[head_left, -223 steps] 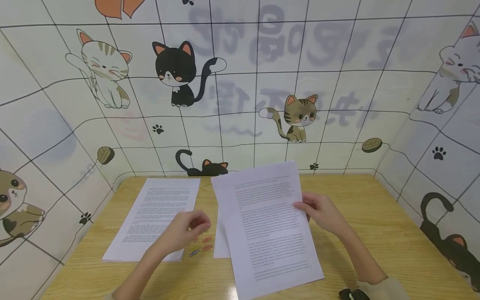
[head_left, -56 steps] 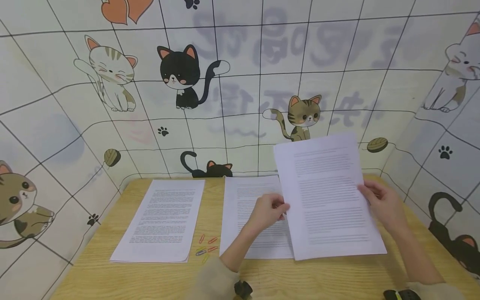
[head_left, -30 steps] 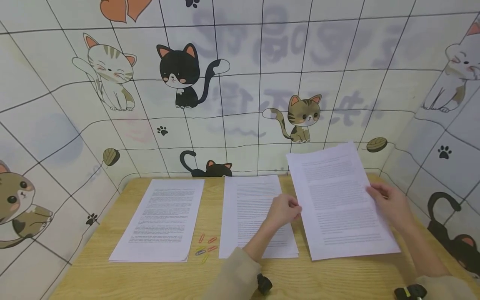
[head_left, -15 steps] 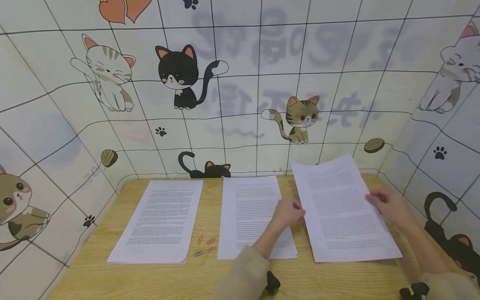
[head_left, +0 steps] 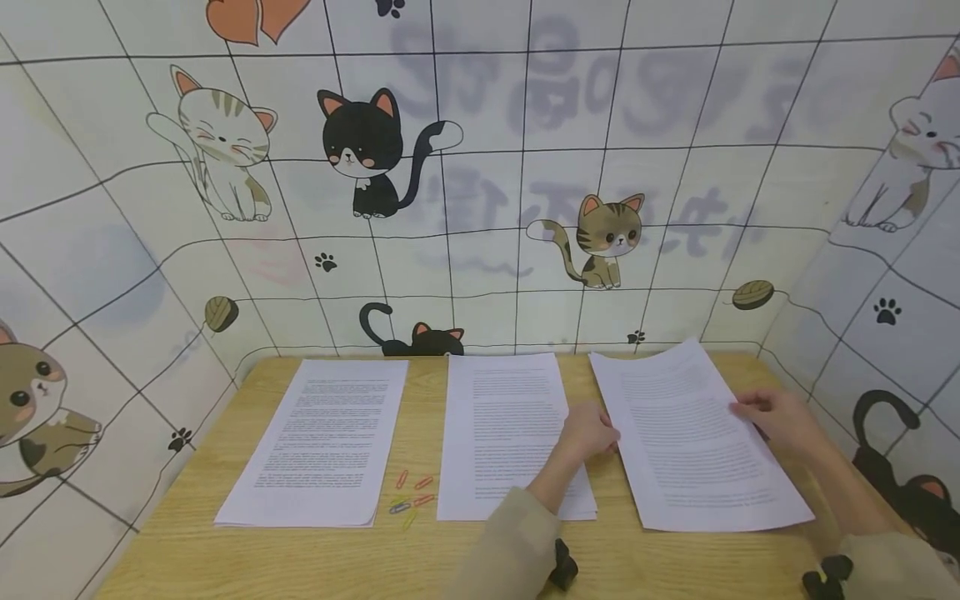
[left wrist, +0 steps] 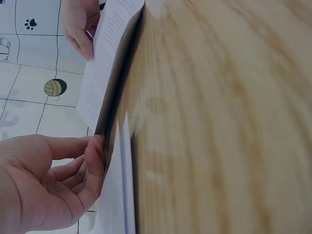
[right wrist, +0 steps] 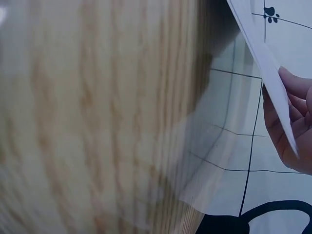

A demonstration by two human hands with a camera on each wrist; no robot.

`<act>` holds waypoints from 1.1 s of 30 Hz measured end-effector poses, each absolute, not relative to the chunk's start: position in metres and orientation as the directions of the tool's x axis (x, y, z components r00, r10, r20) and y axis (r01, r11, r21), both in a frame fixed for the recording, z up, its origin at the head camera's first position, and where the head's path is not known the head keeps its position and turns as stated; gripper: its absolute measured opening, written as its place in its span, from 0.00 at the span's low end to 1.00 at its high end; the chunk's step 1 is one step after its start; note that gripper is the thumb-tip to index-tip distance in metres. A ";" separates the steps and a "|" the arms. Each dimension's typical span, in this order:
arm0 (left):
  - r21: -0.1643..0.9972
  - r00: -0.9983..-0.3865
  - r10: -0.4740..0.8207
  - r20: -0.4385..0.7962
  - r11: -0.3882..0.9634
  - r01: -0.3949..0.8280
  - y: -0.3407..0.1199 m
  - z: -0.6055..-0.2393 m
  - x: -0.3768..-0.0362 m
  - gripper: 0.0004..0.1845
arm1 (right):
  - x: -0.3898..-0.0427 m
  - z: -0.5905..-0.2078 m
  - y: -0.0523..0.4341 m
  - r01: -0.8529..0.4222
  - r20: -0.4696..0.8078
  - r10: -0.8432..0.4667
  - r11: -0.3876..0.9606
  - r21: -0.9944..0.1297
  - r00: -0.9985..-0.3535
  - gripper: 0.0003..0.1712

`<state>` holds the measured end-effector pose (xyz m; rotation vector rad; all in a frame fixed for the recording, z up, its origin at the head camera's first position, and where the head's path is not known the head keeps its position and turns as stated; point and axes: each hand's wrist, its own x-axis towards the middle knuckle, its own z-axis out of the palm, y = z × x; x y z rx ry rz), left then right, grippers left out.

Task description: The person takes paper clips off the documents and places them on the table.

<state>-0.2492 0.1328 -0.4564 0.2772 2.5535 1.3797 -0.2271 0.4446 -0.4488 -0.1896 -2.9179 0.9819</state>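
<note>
Fingers of the left hand point(head_left: 588, 433) and the right hand point(head_left: 776, 417) are pinching opposite edges of the white printed sheet stack point(head_left: 693, 442), hovering near the right edge of the wooden table point(head_left: 420, 558); lowering it level should keep it square beside the middle printed stack point(head_left: 504, 433).

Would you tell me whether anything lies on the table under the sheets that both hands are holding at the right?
Nothing visible does: the sheets, held by the left hand and right hand, hang over bare table, beside the middle stack.
</note>
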 end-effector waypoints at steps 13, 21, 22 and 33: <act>0.830 -0.963 0.260 -0.075 0.552 0.084 0.140 -0.461 -0.251 0.12 | -0.238 -0.457 0.454 0.167 -0.013 0.200 0.780 -0.603 -0.980 0.23; 0.837 -0.962 0.253 -0.104 0.545 0.053 0.138 -0.454 -0.249 0.10 | -0.234 -0.457 0.456 0.156 -0.011 0.187 0.784 -0.601 -0.982 0.21; 0.837 -0.960 0.258 -0.106 0.544 0.054 0.137 -0.454 -0.249 0.09 | -0.234 -0.456 0.457 0.153 -0.016 0.180 0.780 -0.607 -0.983 0.22; 0.850 -0.941 0.303 -0.152 0.526 0.032 0.130 -0.449 -0.249 0.06 | -0.226 -0.444 0.465 0.142 -0.057 0.137 0.761 -0.632 -0.989 0.28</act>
